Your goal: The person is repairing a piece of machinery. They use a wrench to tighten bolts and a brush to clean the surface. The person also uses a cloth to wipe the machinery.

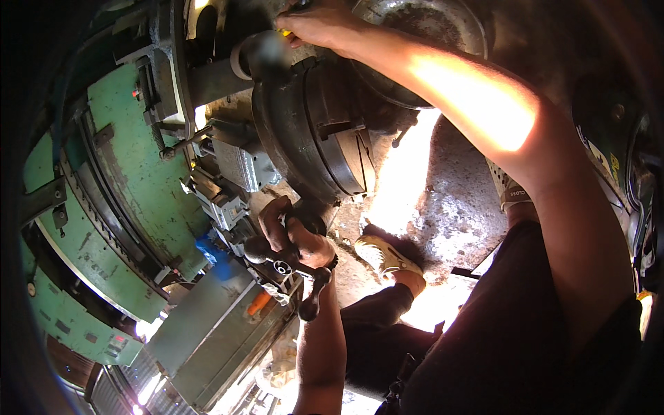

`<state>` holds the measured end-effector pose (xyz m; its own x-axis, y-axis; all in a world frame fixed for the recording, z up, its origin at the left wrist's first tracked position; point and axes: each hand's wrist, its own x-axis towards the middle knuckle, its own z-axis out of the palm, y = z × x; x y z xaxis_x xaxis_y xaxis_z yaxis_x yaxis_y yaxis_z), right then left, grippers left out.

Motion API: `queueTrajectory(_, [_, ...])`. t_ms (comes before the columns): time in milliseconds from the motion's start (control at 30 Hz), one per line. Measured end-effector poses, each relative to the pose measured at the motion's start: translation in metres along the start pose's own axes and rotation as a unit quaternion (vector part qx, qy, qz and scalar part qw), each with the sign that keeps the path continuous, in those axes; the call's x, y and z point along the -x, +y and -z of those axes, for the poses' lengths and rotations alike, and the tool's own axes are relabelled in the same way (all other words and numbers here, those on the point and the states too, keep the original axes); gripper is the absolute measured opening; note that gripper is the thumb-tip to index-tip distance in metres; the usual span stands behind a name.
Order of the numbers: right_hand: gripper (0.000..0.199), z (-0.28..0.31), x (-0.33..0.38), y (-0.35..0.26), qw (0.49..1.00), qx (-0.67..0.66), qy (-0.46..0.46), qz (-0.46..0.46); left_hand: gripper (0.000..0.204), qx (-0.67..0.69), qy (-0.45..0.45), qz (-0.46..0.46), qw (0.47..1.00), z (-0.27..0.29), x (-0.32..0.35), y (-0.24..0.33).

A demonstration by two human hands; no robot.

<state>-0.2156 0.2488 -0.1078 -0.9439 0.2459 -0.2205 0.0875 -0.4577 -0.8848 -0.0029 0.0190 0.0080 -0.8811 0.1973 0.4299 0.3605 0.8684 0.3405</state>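
My left hand (304, 243) is low at the machine, behind a ball-ended crank handle (282, 268). Its fingers curl against a dark rounded part below the workpiece; what lies inside the grip is hidden. Up at the top, my right hand (325, 26) reaches across with its fingers closed on a small yellow object (284, 32), mostly covered by the fingers. Between the hands sits a large dark round flanged workpiece (294, 131), its end face toward the right. A pale ring (240, 58) shows near the right fingers, beside a blurred patch.
A green machine body (131, 159) fills the left, with a metal slide block (245, 166) beside the workpiece. An orange handle (259, 303) and a blue rag (213, 252) lie by the grey cabinet (200, 332). A round metal pan (470, 31) stands behind my right forearm. My shoes are on the sunlit floor.
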Motion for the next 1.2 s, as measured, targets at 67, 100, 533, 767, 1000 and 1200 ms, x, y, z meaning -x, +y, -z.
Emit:
queueTrajectory(67, [0.019, -0.006, -0.002, 0.003, 0.995, -0.08, 0.035, -0.045, 0.035, -0.006, -0.004, -0.004, 1.0, 0.001, 0.0, 0.001])
queueTrajectory(100, [0.019, -0.006, -0.002, 0.004, 0.989, -0.12, 0.053, -0.067, 0.035, -0.005, -0.006, 0.008, 1.0, 0.002, 0.001, 0.002])
queueTrajectory(533, [0.015, -0.01, 0.001, 0.015, 0.99, -0.138, 0.024, -0.034, 0.036, -0.005, -0.015, 0.023, 1.0, 0.003, 0.003, -0.001])
queueTrajectory(767, [0.013, -0.003, 0.006, 0.013, 0.97, -0.224, 0.088, 0.017, 0.036, -0.021, -0.011, 0.02, 1.0, 0.002, 0.002, 0.002])
queueTrajectory(1000, [0.018, 0.003, 0.059, -0.025, 0.986, -0.154, -0.036, -0.045, 0.034, -0.016, -0.02, -0.003, 1.0, 0.005, 0.0, 0.0])
queueTrajectory(1200, [0.015, -0.002, 0.054, -0.052, 0.997, -0.055, 0.023, 0.045, 0.033, 0.014, -0.033, 0.07, 0.997, 0.005, 0.004, 0.006])
